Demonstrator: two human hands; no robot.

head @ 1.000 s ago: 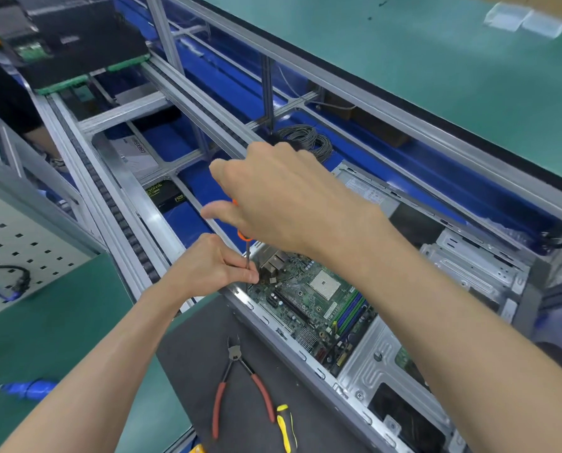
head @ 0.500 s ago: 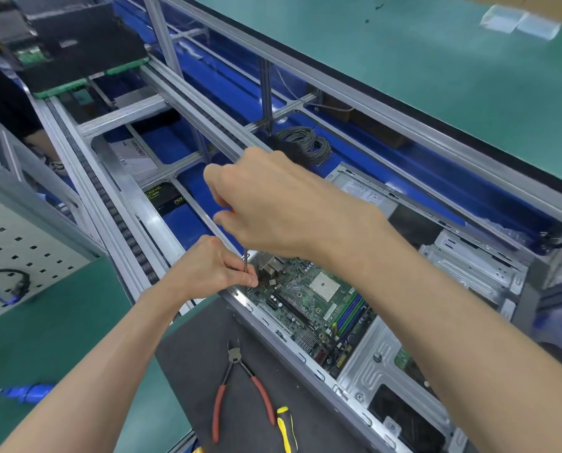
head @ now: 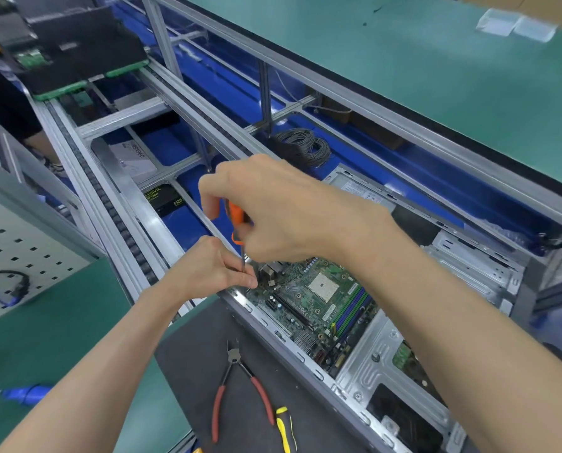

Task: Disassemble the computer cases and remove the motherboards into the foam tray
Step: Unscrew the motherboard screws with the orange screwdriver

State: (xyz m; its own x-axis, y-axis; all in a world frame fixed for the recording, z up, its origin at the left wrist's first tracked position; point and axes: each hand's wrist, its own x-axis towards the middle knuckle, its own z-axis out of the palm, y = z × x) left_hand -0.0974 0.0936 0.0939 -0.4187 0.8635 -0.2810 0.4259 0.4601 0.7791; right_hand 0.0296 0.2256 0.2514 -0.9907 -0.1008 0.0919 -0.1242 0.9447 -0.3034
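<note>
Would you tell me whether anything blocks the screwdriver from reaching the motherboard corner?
Nothing visible does: the right hand holds the screwdriver upright, the left hand pinching its shaft at the motherboard corner.

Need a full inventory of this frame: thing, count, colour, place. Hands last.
computer case: 1, grey metal, open, lying at right
motherboard: 1, green, inside the case
screwdriver: 1, orange handle, upright over the board's near-left corner
cutting pliers: 1, red handles, on the dark mat
yellow-handled tool: 1, yellow and black, right of the pliers, partly cut off
dark mat: 1, dark grey, bottom centre
cable coil: 1, grey, behind the case
conveyor frame: 1, silver, running to upper left
pegboard: 1, white, left
left hand: 1, pinching the screwdriver shaft
right hand: 1, grip on the handle
</note>
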